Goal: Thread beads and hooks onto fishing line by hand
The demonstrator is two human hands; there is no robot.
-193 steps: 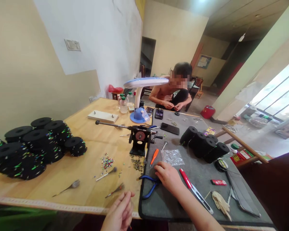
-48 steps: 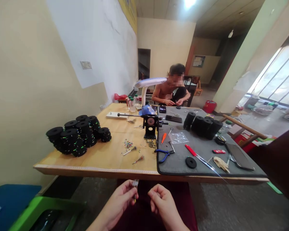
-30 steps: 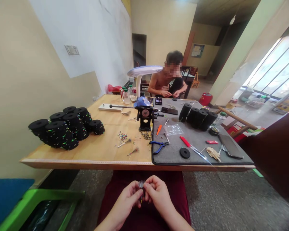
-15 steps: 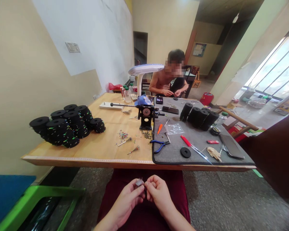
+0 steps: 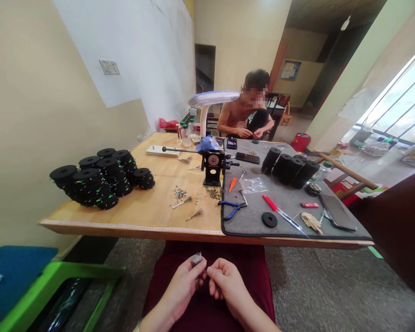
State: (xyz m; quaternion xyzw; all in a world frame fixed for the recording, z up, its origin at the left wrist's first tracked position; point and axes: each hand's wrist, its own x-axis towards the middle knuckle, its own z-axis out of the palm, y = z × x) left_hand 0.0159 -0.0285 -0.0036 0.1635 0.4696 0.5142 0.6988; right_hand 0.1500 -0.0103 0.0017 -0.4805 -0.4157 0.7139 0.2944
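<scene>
Over the dark red cloth on my lap, my left hand point(image 5: 187, 280) is closed, with a small pale grey bristly piece point(image 5: 197, 258) between thumb and fingers. Beside it, a narrow gap away, my right hand point(image 5: 225, 277) pinches thumb against forefinger. Whatever sits in that pinch is too small to make out. On the table edge beyond the hands lie blue-handled pliers point(image 5: 233, 210), a black foam disc point(image 5: 269, 219) and a small brush-like bundle point(image 5: 194, 215).
Stacked black foam spools point(image 5: 90, 180) with coloured bits stand left; more black rolls point(image 5: 290, 168) are at right. A black winding device point(image 5: 213, 167) and white lamp point(image 5: 212, 97) occupy the middle. Opposite sits a person point(image 5: 242, 115). A green stool point(image 5: 72, 272) is lower left.
My hands have drawn slightly apart, the right moving off the piece in the left. The view has shifted a little, so the table appears farther right.
</scene>
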